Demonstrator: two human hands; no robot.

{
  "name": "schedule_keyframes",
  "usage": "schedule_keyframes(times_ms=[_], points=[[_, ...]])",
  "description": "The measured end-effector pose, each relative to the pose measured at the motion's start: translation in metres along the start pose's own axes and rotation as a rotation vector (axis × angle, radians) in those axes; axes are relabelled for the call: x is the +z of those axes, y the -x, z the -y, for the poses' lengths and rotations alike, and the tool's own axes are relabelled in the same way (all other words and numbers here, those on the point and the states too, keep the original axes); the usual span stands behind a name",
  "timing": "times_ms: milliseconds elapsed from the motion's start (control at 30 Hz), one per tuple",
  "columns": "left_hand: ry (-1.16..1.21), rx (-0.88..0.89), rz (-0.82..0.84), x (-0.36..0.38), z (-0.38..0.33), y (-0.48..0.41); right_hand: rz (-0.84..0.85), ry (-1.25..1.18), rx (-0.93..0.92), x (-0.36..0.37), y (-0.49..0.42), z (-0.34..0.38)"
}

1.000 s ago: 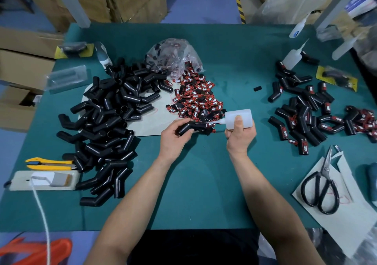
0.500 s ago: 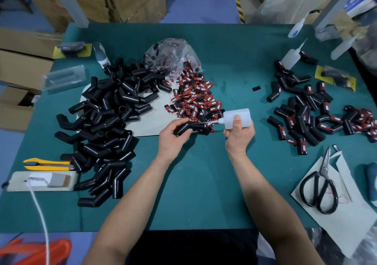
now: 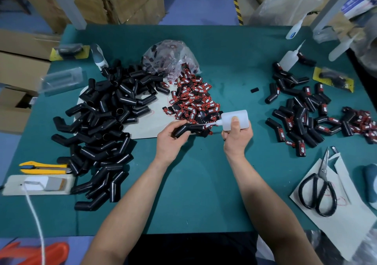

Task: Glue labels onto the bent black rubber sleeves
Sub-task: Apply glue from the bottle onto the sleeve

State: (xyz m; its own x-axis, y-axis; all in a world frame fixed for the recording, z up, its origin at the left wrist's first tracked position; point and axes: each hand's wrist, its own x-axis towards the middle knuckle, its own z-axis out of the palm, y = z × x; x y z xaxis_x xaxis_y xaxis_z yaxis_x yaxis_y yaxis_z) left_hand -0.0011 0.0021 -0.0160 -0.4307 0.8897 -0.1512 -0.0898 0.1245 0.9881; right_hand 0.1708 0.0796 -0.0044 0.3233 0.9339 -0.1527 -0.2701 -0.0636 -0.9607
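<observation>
My left hand (image 3: 170,140) grips a bent black rubber sleeve (image 3: 190,129) just above the green table. My right hand (image 3: 237,136) holds a white glue bottle (image 3: 235,118) on its side, its thin nozzle touching the sleeve's upper face. Behind the sleeve lies a heap of red-and-black labels (image 3: 195,99). A big pile of bare black sleeves (image 3: 102,121) covers the left of the table. Sleeves with labels on them (image 3: 302,113) lie at the right.
Black scissors (image 3: 317,191) rest on white paper at the right front. A yellow utility knife (image 3: 43,167) and a white block with a cord (image 3: 36,185) lie at the left front. More glue bottles (image 3: 289,57) stand at the back right, a plastic bag (image 3: 169,57) behind the labels.
Both hands hold nearly still; the bottle nozzle stays on the sleeve, with only a slight shift of the view.
</observation>
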Motion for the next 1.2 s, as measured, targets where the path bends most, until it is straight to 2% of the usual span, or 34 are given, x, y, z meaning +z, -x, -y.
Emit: schedule_keyframes(times_ms=[1200], points=[[0.032, 0.044, 0.014, -0.0004, 0.0006, 0.001, 0.005, 0.022, 0.02, -0.0009, 0.0006, 0.0007]])
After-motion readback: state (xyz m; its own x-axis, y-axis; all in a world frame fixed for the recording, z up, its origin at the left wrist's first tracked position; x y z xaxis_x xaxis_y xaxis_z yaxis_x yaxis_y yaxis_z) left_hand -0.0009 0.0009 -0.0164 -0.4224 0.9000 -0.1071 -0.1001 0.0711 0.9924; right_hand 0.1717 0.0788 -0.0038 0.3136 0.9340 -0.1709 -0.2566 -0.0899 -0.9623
